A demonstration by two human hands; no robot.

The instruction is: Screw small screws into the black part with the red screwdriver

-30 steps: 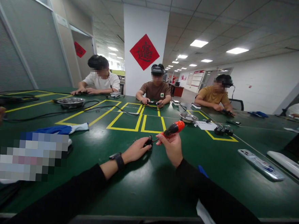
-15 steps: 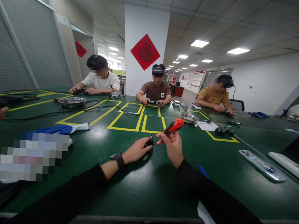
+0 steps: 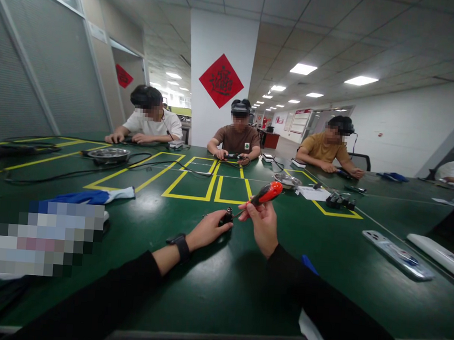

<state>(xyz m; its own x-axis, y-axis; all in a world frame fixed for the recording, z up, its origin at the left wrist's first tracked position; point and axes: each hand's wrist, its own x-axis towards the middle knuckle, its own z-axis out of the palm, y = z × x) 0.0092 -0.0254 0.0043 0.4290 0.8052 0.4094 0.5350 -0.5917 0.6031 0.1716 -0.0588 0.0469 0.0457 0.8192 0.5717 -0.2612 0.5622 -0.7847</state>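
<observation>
My left hand is closed around a small black part with a metal tip on top, holding it on the green table. Its exact kind is hard to make out. In my right hand is a screwdriver with a red and black handle, gripped between thumb and fingers. The handle tilts up to the right, and the shaft points down-left at the side of the black part. Whether the tip touches it is hidden by my fingers.
Blue-and-white gloves lie to the left, a phone to the right. Farther off are several black parts, a metal bowl and another metal dish. Cables cross the left side; three people sit opposite.
The screwdriver handle has shifted slightly to the right and down, with my right hand turning a little. My left hand stays on the black part.
</observation>
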